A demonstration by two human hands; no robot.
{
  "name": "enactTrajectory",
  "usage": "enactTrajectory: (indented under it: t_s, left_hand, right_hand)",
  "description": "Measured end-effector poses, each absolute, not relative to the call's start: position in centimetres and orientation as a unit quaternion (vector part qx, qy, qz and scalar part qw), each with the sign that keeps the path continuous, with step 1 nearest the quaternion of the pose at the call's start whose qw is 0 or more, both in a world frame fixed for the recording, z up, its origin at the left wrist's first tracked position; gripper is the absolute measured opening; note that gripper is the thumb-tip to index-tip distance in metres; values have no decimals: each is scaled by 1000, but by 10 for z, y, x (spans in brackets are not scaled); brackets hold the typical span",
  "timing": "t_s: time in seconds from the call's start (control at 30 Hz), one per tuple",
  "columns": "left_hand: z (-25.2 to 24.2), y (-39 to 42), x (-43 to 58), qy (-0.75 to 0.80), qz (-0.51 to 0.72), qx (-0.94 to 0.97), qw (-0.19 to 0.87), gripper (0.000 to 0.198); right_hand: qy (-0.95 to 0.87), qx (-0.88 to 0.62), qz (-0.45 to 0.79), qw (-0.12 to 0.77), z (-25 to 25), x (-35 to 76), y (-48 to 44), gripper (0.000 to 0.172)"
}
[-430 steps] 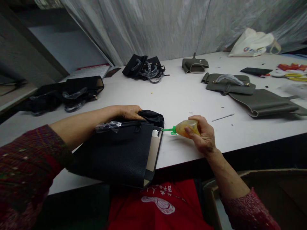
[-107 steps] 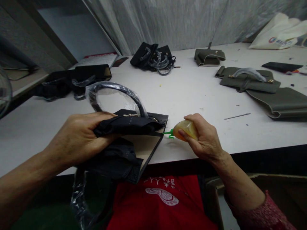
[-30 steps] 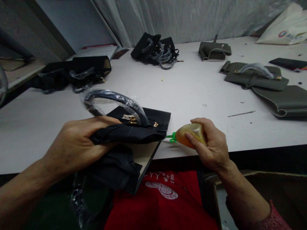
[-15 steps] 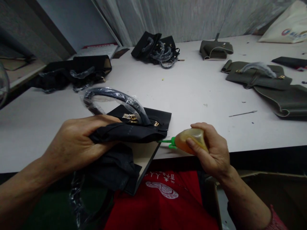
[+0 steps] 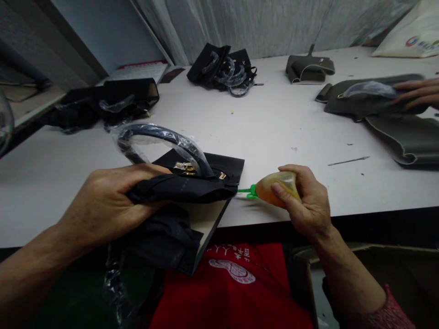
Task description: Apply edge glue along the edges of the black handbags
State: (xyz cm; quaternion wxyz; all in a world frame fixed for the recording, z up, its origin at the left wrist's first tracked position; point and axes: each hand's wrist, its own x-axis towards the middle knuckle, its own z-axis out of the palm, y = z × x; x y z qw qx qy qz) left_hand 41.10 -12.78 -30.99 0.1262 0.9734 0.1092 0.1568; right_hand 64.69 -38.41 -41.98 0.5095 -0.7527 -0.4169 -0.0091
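Note:
My left hand is closed around the folded edge of a black handbag, which rests partly over the table's front edge. A plastic-wrapped handle arches above the bag, and gold-coloured fittings show beside it. My right hand grips a squeeze bottle of amber liquid, thumb pressed on its side. The bottle's thin green nozzle points left, its tip at the right end of the bag's folded edge. Whether the tip touches the bag, I cannot tell.
Black bags lie at the left, more black bags at the back. Olive-green bag pieces are at the right, where another person's hand reaches in. A thin pointed rod lies on the white table.
My right hand has shifted the bottle slightly up and right. Another person's hand has come in from the right onto an olive-green bag. My left hand and the black handbag have hardly moved.

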Motion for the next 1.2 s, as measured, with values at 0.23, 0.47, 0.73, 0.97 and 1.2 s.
enactTrajectory:
  t_s: [0.23,0.47,0.73,0.97,1.2]
  left_hand:
    - [-312,-127,409,118,145,974,125,23]
    - [-311,-125,408,109,145,975,130,22]
    - [-309,-127,411,105,146,975,134,20]
    - [-308,-130,409,112,147,972,145,19]
    - [-310,-132,410,93,163,974,126,15]
  right_hand:
    - [-395,-751,42,526,-422,651,-382,34]
    - [-399,-751,53,523,-422,653,-378,33]
    - [-357,-757,17,548,-418,646,-385,35]
    - [-393,-740,43,543,-410,633,-392,28]
    - [-403,-731,59,548,-408,622,-395,28]
